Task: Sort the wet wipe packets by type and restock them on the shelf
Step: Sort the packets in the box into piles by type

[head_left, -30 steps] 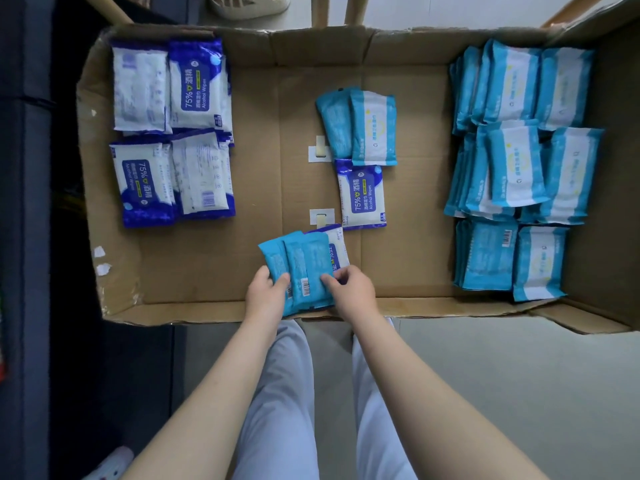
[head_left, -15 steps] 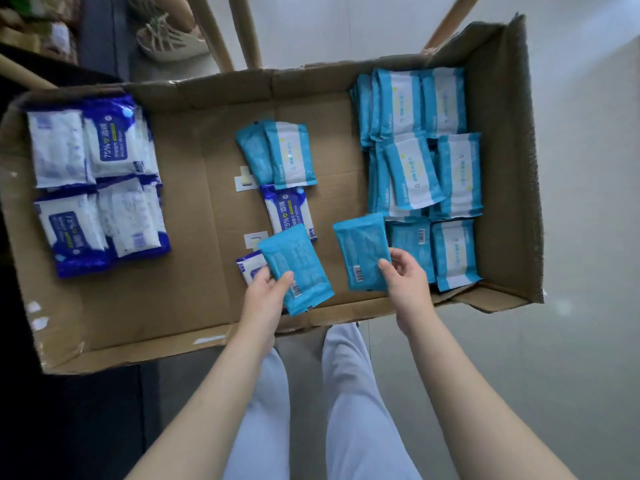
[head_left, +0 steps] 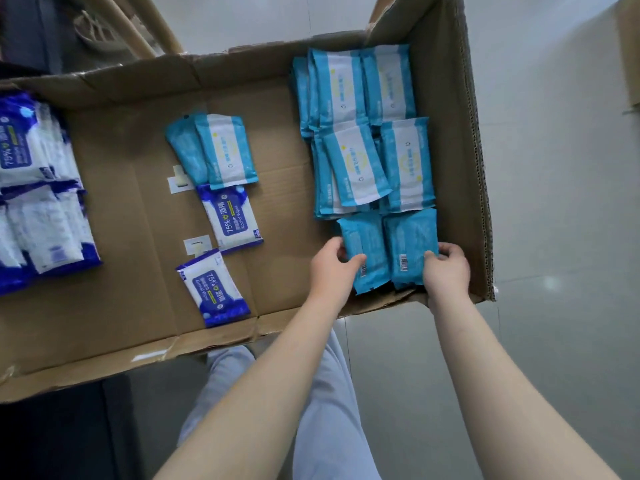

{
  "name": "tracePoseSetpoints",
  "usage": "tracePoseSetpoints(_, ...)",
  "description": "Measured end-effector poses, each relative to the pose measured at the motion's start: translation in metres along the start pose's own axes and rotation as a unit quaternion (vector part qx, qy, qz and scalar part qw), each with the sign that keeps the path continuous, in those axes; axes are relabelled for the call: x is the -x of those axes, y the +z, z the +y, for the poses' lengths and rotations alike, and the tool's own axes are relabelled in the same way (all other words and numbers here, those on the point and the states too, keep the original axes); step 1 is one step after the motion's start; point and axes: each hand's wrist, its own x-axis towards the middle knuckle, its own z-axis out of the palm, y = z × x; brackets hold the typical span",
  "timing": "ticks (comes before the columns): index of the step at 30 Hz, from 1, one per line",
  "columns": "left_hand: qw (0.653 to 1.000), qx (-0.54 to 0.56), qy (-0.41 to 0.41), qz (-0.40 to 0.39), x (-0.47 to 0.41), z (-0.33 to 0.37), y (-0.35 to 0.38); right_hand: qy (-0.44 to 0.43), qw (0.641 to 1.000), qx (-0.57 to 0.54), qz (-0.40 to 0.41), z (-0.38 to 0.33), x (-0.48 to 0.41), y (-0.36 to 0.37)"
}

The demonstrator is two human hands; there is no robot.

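A big cardboard box [head_left: 121, 306] lies open in front of me. At its near right corner my left hand [head_left: 330, 268] grips a light blue wipe packet [head_left: 365, 251] lying back side up, and my right hand [head_left: 446, 268] grips a second light blue packet [head_left: 410, 244] beside it. Both sit on the stack of light blue packets [head_left: 367, 140] along the right wall. In the middle lie two more light blue packets [head_left: 221, 150] and two dark blue alcohol wipe packets [head_left: 233, 218] [head_left: 214, 287]. A dark blue pile [head_left: 38, 188] fills the left side.
The box's right wall [head_left: 464, 150] stands tall beside my right hand. Grey tiled floor [head_left: 561, 237] lies to the right. Wooden legs [head_left: 152, 26] rise behind the box. My legs in light trousers [head_left: 322, 410] are below. Dark furniture [head_left: 52, 441] sits at the lower left.
Both hands carried a light blue packet each from the box's near middle to the right-hand stack. The view swung right with them. A dark blue packet that lay under them is uncovered.
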Motion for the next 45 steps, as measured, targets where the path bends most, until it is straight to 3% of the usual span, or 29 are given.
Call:
tracePoseSetpoints(7, 0.999, 0.024, -0.002, 0.023, 0.004, -0.001, -0.016, -0.102, 0.988, 0.014, 0.113, 0.006, 0.030, 0.017)
tracePoseSetpoints(17, 0.989, 0.050, -0.035, 0.133, 0.016, -0.017, -0.192, -0.221, 0.974, -0.011, 0.043, -0.018, 0.123, 0.110)
tracePoseSetpoints(26, 0.982, 0.088, -0.048, 0.159, 0.000, 0.009, -0.279, -0.206, 0.969, -0.015, -0.133, -0.084, 0.142, 0.190)
tracePoseSetpoints(37, 0.979, 0.088, -0.132, 0.130, -0.089, 0.073, -0.249, -0.154, 0.942, 0.118, -0.273, -0.163, 0.075, 0.239)
tracePoseSetpoints(41, 0.965, 0.133, -0.155, 0.164, -0.107, 0.082, -0.235, -0.085, 0.948, 0.065, -0.300, -0.170, 0.058, 0.238)
tracePoseSetpoints(45, 0.951, 0.158, -0.175, 0.201, -0.116, 0.080, -0.228, -0.083, 0.949, 0.064, -0.296, -0.170, 0.051, 0.246)
